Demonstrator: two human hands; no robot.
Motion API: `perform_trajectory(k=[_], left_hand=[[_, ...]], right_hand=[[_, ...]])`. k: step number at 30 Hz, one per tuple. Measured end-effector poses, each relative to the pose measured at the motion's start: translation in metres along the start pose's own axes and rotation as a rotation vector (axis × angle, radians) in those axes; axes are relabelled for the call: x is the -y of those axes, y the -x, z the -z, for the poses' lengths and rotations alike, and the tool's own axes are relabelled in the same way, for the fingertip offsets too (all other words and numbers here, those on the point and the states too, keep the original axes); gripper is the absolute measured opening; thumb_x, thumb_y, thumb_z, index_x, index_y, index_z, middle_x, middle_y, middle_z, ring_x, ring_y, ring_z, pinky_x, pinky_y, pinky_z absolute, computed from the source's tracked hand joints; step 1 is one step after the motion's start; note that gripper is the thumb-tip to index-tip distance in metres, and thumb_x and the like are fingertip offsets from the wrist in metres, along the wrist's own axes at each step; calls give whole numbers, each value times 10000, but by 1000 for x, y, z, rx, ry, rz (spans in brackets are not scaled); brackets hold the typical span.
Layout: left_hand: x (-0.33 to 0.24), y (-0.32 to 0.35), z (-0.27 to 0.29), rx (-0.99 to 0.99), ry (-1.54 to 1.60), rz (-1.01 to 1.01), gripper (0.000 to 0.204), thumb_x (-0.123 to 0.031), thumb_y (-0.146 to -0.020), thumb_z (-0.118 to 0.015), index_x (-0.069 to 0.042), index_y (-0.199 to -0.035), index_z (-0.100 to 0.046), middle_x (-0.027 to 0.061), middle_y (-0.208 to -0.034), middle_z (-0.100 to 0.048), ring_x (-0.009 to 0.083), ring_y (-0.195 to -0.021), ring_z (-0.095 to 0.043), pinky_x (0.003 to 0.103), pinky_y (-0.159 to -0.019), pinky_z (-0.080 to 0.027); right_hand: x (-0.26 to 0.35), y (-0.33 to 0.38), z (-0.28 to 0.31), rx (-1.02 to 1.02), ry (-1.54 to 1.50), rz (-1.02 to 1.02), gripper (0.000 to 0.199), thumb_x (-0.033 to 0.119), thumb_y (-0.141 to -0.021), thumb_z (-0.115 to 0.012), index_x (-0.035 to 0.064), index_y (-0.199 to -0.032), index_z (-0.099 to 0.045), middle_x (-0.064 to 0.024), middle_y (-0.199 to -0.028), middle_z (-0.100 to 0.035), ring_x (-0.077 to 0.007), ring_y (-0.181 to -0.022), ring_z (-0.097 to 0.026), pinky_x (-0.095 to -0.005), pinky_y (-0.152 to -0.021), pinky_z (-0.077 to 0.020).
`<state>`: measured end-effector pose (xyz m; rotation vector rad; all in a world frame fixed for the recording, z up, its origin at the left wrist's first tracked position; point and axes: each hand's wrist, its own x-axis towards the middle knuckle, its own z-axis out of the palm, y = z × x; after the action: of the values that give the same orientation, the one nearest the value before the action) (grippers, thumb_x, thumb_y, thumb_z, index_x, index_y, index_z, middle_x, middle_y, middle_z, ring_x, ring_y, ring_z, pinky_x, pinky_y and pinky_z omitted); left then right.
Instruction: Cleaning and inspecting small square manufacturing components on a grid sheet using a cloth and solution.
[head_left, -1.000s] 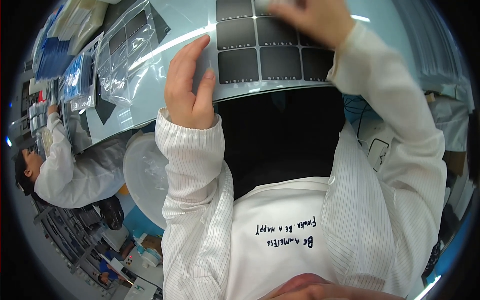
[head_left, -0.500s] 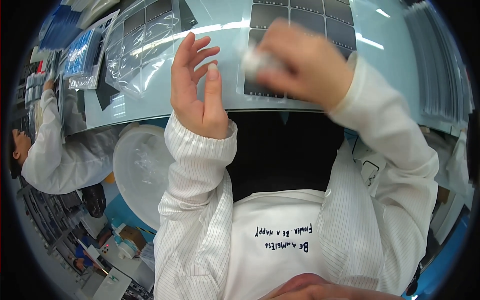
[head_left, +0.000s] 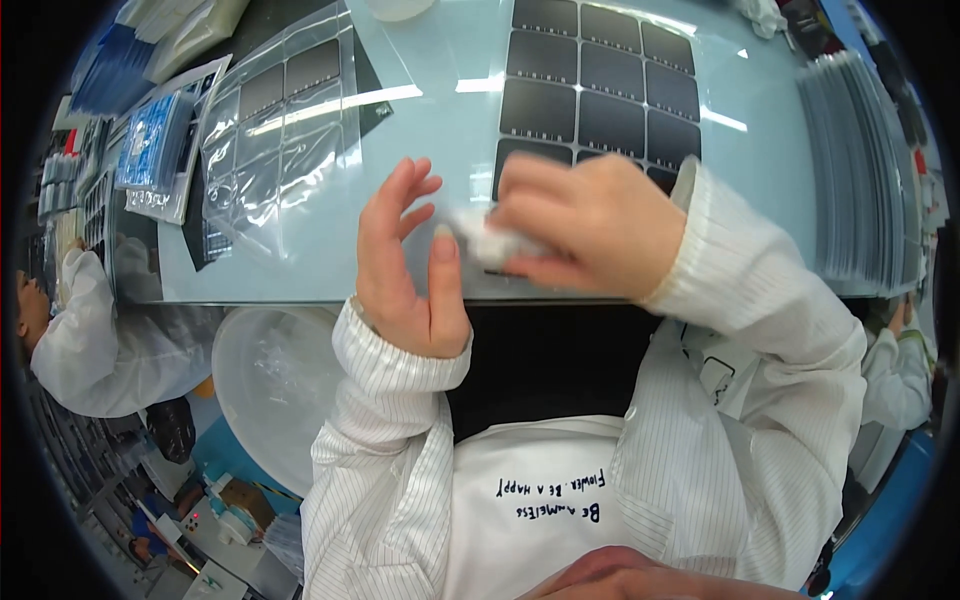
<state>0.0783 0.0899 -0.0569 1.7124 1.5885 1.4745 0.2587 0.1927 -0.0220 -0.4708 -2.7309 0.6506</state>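
My right hand (head_left: 600,220) is closed around a crumpled white wad (head_left: 492,240) that looks like cloth or tissue; motion smears the fingers and the wad. Beside it on the left, my left hand (head_left: 408,265) is raised over the table's near edge, its thumb and fingers apart. Partly under my right hand lies a sheet of dark rectangular panels (head_left: 612,75) in rows, with pale gaps between them. Its lower part is hidden by the hand.
A clear plastic pocket sheet (head_left: 285,150) with dark panels lies left on the glass table (head_left: 435,130). Blue-and-white packs (head_left: 155,145) sit farther left, a stack of clear sheets (head_left: 865,170) right. A white tub (head_left: 275,390) stands below the edge. Another person (head_left: 110,345) works at left.
The view has shifted, so the table and both hands sit lower in the picture. The white wad in my right hand is a little closer to my left thumb.
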Motion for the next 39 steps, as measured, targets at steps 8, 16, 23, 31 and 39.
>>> perform_trajectory(k=[8, 16, 23, 31, 39], left_hand=[[-1, -10, -11, 81, -121, -92, 423, 1, -867, -485, 84, -1280, -452, 247, -1216, -548, 341, -1021, -611, 376, -813, -522], [7, -8, -10, 105, -217, -80, 399, 1, -846, -489, 118, -1227, -478, 276, -1171, -564, 377, -1000, -620, 385, -841, -530], [8, -5, -7, 122, -268, -53, 387, 6, -819, -502, 112, -1191, -513, 271, -1126, -583, 385, -988, -626, 381, -840, -534], [5, -14, -14, 132, -286, -113, 368, 21, -806, -509, 100, -1164, -541, 263, -1123, -588, 373, -979, -629, 378, -831, -537], [0, -16, -12, 149, -332, -103, 304, 68, -781, -513, 60, -1063, -625, 210, -1111, -615, 347, -954, -626, 367, -823, -527]], right_hand=[[-161, 9, 68, -511, 303, -349, 245, 204, -808, -719, 11, -933, -634, -45, -715, -579, -115, -581, -533, -266, -523, -427], [-106, -30, 19, -326, -32, -29, 262, 166, -758, -753, 12, -929, -629, -74, -809, -584, -156, -633, -568, -262, -533, -435], [-109, -44, 3, -459, 57, -143, 257, 196, -747, -749, 18, -891, -632, -81, -782, -573, -186, -581, -540, -283, -530, -442], [-167, -55, 31, -574, 140, -249, 287, 206, -752, -758, 1, -917, -645, -63, -749, -585, -132, -577, -526, -280, -522, -438], [-160, -14, 51, -554, 149, -474, 269, 181, -766, -746, 8, -945, -647, -35, -747, -610, -87, -538, -483, -238, -493, -410]])
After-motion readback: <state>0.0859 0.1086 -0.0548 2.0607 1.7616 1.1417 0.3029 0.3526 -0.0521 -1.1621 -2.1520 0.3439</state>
